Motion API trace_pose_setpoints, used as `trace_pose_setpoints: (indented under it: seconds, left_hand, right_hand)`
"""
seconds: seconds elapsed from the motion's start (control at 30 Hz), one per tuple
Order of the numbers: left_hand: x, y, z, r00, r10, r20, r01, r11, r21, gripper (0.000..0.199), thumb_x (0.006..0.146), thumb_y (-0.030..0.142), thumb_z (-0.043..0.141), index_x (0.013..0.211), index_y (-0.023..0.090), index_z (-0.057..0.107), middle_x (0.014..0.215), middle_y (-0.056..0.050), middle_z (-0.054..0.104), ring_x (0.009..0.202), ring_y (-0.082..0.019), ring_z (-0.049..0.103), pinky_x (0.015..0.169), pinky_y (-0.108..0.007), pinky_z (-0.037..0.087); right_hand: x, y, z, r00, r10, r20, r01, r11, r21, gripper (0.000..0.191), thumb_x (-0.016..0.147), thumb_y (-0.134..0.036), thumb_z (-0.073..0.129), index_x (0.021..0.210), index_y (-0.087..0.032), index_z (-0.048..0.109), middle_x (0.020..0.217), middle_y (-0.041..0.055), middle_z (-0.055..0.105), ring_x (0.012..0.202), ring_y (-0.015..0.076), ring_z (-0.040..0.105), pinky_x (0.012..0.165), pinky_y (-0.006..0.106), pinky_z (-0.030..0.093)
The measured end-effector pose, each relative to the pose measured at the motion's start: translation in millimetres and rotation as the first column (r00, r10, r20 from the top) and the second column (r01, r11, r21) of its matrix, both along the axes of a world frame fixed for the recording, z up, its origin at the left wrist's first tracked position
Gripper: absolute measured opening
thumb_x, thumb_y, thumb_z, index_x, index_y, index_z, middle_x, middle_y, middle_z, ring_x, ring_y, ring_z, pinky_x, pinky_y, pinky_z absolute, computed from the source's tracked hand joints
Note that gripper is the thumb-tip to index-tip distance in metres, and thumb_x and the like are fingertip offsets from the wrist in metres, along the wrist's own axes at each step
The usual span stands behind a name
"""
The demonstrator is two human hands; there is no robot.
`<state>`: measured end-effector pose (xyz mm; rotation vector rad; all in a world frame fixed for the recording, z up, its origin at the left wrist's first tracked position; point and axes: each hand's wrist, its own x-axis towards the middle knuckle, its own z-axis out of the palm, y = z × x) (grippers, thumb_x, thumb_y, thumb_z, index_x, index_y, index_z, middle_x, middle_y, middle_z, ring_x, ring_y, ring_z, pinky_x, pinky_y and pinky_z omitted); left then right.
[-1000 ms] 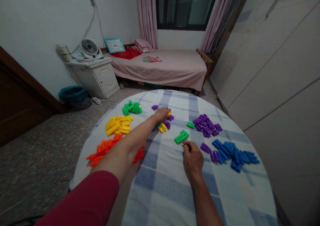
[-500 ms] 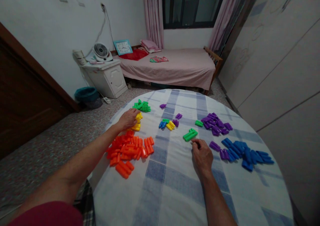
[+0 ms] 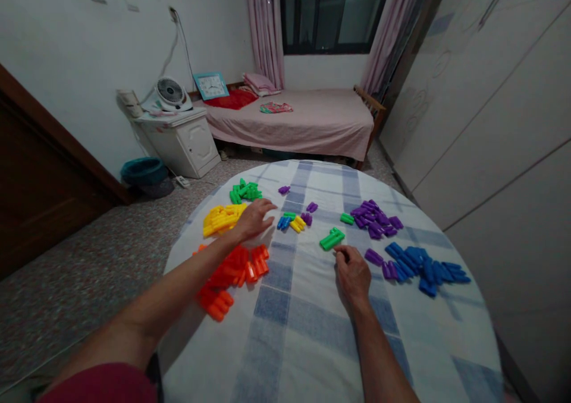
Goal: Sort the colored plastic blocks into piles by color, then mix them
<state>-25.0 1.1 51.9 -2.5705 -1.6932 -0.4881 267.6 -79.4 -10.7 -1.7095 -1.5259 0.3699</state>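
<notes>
My left hand (image 3: 257,217) hovers at the right end of the yellow pile (image 3: 219,218), fingers apart and pointing right, holding nothing visible. Behind it lies a green pile (image 3: 245,191); nearer me is an orange pile (image 3: 232,270), partly under my forearm. My right hand (image 3: 353,271) rests on the cloth with curled fingers, just below some green pieces (image 3: 332,239); whether it holds anything is hidden. A small cluster of blue, green, yellow (image 3: 298,224) and purple pieces sits between the hands. To the right are a purple pile (image 3: 372,217) and a blue pile (image 3: 422,263).
A checked cloth covers the round table (image 3: 307,331). Loose purple pieces (image 3: 284,190) lie near its far side. Beyond stand a bed (image 3: 312,120), a white cabinet (image 3: 196,144) with a fan (image 3: 172,92), and a bin (image 3: 145,174) on the floor.
My left hand has moved right from the far side of the yellow pile, uncovering more of it, and its fingers have spread. My right hand stays by the green pieces. The view has shifted slightly.
</notes>
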Motion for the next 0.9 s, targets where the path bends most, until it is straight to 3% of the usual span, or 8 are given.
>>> trace_pose_setpoints:
  seconds: [0.07,0.17,0.27,0.37,0.5,0.63,0.77,0.9]
  left_hand:
    - [40,0,-2.9,0.993,-0.103,-0.057,0.102,0.994,-0.028,0.030,0.086,0.031,0.054,0.113,0.022,0.063,0.113,-0.009,0.062,0.107,-0.021,0.055,0.095,-0.034,0.046]
    - [82,0,-8.8,0.986,-0.096,-0.135,0.087,0.993,-0.074,0.035,0.082,0.037,0.060,0.113,0.020,0.062,0.109,-0.011,0.061,0.102,-0.025,0.055,0.087,-0.036,0.048]
    - [100,4,-13.5,0.982,-0.085,-0.167,0.069,0.993,-0.100,0.030,0.082,0.034,0.059,0.108,0.019,0.063,0.108,-0.012,0.059,0.102,-0.025,0.055,0.085,-0.036,0.048]
    - [101,9,-16.4,0.972,-0.087,-0.218,0.068,0.993,-0.093,0.025,0.085,0.022,0.051,0.107,0.019,0.063,0.104,-0.011,0.060,0.101,-0.025,0.055,0.083,-0.035,0.047]
    - [94,9,-15.2,0.958,-0.068,-0.280,0.043,0.994,-0.097,0.030,0.083,0.020,0.053,0.112,0.022,0.061,0.101,-0.010,0.063,0.100,-0.025,0.058,0.081,-0.034,0.047]
    - [78,2,-1.0,0.983,-0.023,-0.181,0.003,0.994,-0.112,0.041,0.082,0.031,0.057,0.123,0.024,0.057,0.104,-0.009,0.063,0.098,-0.023,0.059,0.081,-0.033,0.048]
    - [34,2,21.0,0.990,0.112,-0.089,-0.110,0.993,0.028,0.045,0.080,0.030,0.059,0.124,0.019,0.057,0.107,-0.010,0.062,0.101,-0.024,0.058,0.087,-0.033,0.047]
    - [-25,7,32.3,0.934,0.317,-0.166,-0.311,0.949,0.060,0.040,0.079,0.032,0.060,0.118,0.020,0.060,0.106,-0.010,0.062,0.103,-0.026,0.058,0.088,-0.037,0.048]
  right_hand:
    - [0,0,1.1,1.000,-0.003,0.002,0.003,1.000,-0.005,0.032,0.082,-0.030,0.039,0.089,-0.019,0.068,0.094,0.0061,0.069,0.083,0.0190,0.059,0.074,0.029,0.038]
    - [-1,-1,2.2,1.000,0.002,-0.002,-0.002,1.000,-0.011,0.032,0.082,-0.030,0.039,0.088,-0.020,0.068,0.093,0.0055,0.068,0.083,0.0189,0.059,0.074,0.029,0.037]
    - [-1,-1,2.0,1.000,-0.001,-0.005,0.001,1.000,-0.011,0.032,0.082,-0.031,0.039,0.088,-0.020,0.068,0.092,0.0053,0.068,0.082,0.0188,0.059,0.073,0.029,0.037]
    - [-1,-1,1.4,1.000,-0.012,-0.009,0.012,1.000,-0.013,0.031,0.082,-0.030,0.039,0.088,-0.020,0.069,0.093,0.0049,0.068,0.082,0.0181,0.059,0.073,0.028,0.037]
    - [-2,-1,0.8,1.000,-0.014,-0.020,0.013,1.000,-0.014,0.030,0.082,-0.029,0.041,0.088,-0.021,0.068,0.093,0.0038,0.069,0.083,0.0177,0.059,0.073,0.028,0.036]
    - [-1,0,-0.3,1.000,-0.020,-0.021,0.020,1.000,-0.012,0.030,0.082,-0.030,0.041,0.088,-0.021,0.069,0.093,0.0037,0.068,0.083,0.0179,0.059,0.073,0.028,0.036]
    - [-1,0,-1.2,1.000,-0.011,-0.013,0.011,1.000,-0.011,0.030,0.082,-0.030,0.040,0.088,-0.020,0.069,0.092,0.0040,0.068,0.083,0.0176,0.059,0.073,0.028,0.036]
    - [-1,0,-1.4,1.000,-0.016,-0.019,0.016,1.000,-0.017,0.031,0.082,-0.030,0.040,0.089,-0.020,0.069,0.093,0.0040,0.069,0.083,0.0180,0.059,0.073,0.029,0.036]
